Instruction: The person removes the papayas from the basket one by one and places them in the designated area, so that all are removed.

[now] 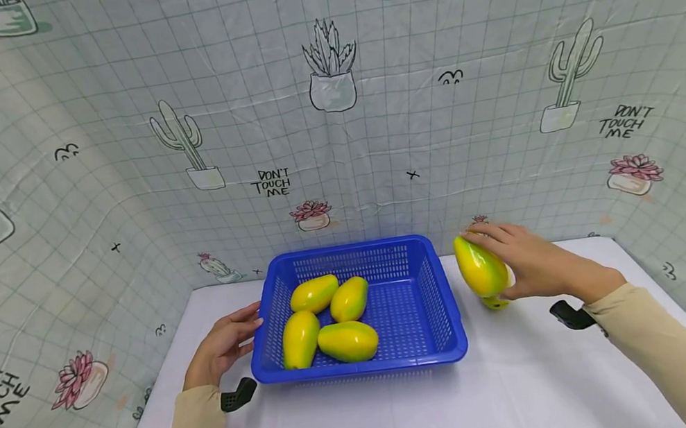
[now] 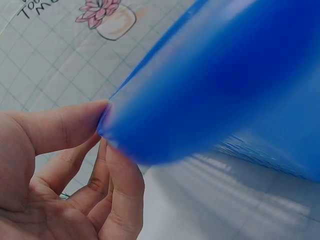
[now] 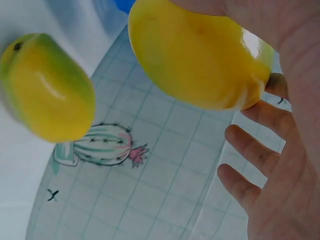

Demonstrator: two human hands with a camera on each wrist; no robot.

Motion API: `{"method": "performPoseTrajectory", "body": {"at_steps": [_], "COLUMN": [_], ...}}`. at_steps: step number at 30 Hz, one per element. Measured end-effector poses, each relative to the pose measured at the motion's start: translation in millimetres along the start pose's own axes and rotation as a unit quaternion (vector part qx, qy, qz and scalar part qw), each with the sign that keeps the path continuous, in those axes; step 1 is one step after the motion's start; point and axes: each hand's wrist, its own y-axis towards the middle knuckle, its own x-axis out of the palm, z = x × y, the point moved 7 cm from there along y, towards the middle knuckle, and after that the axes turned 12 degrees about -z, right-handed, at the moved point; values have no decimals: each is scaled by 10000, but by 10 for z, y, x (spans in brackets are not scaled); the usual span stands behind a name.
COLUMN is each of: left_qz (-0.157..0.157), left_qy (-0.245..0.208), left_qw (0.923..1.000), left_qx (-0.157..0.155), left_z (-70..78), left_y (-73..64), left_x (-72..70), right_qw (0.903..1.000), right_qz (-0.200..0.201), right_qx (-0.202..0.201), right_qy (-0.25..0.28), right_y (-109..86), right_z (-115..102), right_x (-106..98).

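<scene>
Two jobs at once: holding a fruit in the right hand, curling fingers over the top and bracing low with the thumb, spanning just the fruit's width. Hanging tilted above the table, just right of the basket, and partly covering a loose fruit in the head view. Pinching the basket's left rim between thumb and fingertip with the left hand. Judging by the batch of four lying mostly in the basket's left part, probably best using the bare right part for landing. For a clean transfer, probably needing enough height over the right rim, avoiding any brush against the loose fruit, and wrapping more fingers round the smooth, bulging body. Likely faring better by lowering to the basket's floor than by dropping. Using the left pinch for steadying only, not for pulling.
</scene>
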Motion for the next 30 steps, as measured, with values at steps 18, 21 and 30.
{"method": "performPoseTrajectory", "body": {"at_steps": [18,21,30], "left_qz": [11,29,76], "left_qy": [-10,-15,-4], "left_qw": [10000,10000,10000], "left_qx": [64,59,40], "left_z": [-4,-7,-14], "left_y": [-15,-15,-9], "left_x": [-4,-8,-2], "right_qw": [9986,9983,9968], "right_qz": [308,361,290], "right_qx": [395,418,674], "right_qy": [148,186,314], "right_y": [-458,-513,-632], "right_z": [450,513,678], "right_x": [208,246,361]}}
